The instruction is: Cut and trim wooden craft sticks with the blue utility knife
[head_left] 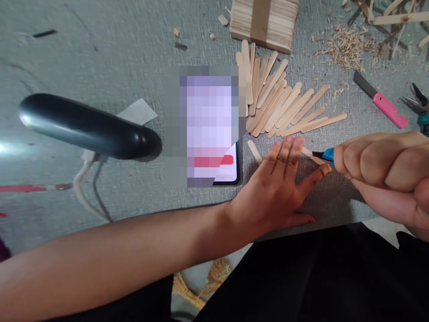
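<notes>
My left hand point(276, 183) lies palm down near the table's front edge, fingers stretched out and spread. Its fingertips press a wooden craft stick point(311, 155) against the table, and part of that stick is hidden under the hand. Another craft stick point(254, 151) pokes out from beside the hand on its left. In my right hand point(378, 163), fingers wrapped in a fist, is a blue utility knife point(328, 155). Its dark blade touches or hovers just over the pressed stick; I cannot tell which.
Loose craft sticks point(278, 105) fan out beyond my hands, below a banded stick bundle point(276, 22). A phone point(231, 172), partly blurred, lies left of them. Rightward are a pink cutter point(390, 109), pliers point(415, 100), wood shavings point(348, 47) and a stick frame point(402, 19). A black, rounded device point(90, 127) sits left.
</notes>
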A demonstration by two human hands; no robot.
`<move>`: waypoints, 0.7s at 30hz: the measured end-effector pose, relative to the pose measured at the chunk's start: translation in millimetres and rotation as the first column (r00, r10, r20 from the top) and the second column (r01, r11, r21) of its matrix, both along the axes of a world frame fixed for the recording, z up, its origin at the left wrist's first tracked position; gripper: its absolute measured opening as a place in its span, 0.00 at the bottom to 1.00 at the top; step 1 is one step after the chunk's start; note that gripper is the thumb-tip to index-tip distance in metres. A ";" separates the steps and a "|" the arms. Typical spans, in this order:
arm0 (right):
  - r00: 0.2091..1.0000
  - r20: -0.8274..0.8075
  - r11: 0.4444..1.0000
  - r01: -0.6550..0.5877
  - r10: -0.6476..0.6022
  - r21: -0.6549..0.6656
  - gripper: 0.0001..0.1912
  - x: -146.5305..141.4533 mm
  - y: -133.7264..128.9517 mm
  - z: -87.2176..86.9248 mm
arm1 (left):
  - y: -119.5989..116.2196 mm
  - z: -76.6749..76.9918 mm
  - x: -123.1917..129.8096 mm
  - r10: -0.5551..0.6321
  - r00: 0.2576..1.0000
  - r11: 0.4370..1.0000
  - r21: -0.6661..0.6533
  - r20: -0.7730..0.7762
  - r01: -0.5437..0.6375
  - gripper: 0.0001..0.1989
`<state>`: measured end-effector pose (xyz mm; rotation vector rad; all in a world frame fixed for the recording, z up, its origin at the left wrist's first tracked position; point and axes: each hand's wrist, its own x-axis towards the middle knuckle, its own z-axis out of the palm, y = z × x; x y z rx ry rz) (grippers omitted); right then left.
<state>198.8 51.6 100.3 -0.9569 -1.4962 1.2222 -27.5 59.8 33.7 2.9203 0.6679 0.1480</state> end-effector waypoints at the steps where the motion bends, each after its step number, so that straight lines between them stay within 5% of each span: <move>1: 1.000 0.005 1.000 -0.009 0.009 0.001 0.30 0.2 0.1 0.3 | 0.0 0.1 0.3 0.002 1.000 1.000 -0.005 0.002 -0.002 0.65; 10: 0.995 -0.078 0.998 0.057 -0.058 -0.014 0.36 -7.0 -0.4 -2.9 | -0.8 -1.4 0.9 0.009 1.000 0.999 -0.033 0.022 -0.008 0.63; 21: 0.998 0.057 0.996 0.027 -0.022 -0.083 0.31 -0.8 -10.3 0.3 | -0.3 1.4 1.9 0.000 1.000 1.000 -0.006 0.007 0.000 0.63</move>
